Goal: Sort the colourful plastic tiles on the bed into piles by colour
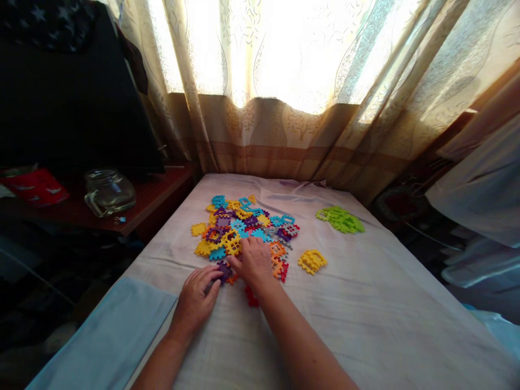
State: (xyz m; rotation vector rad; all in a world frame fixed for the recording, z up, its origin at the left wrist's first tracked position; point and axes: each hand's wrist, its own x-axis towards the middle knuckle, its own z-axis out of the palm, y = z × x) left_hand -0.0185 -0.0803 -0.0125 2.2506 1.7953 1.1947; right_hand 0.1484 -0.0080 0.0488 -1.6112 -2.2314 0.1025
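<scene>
A mixed pile of flat plastic pieces with notched edges lies on a white-covered surface, in yellow, blue, purple, orange and red. My left hand rests at the pile's near left edge, fingers apart, its fingertips at a purple piece. Over the near middle of the pile is my right hand; its fingers reach down among the pieces, and their tips are partly hidden. Right of the pile sits a small yellow group. Farther back on the right lies a green heap. A red piece shows beside my right wrist.
At the left, a dark wooden desk holds a glass jug, a red container and a large dark screen. A light blue cloth lies at the near left. Curtains hang behind the surface.
</scene>
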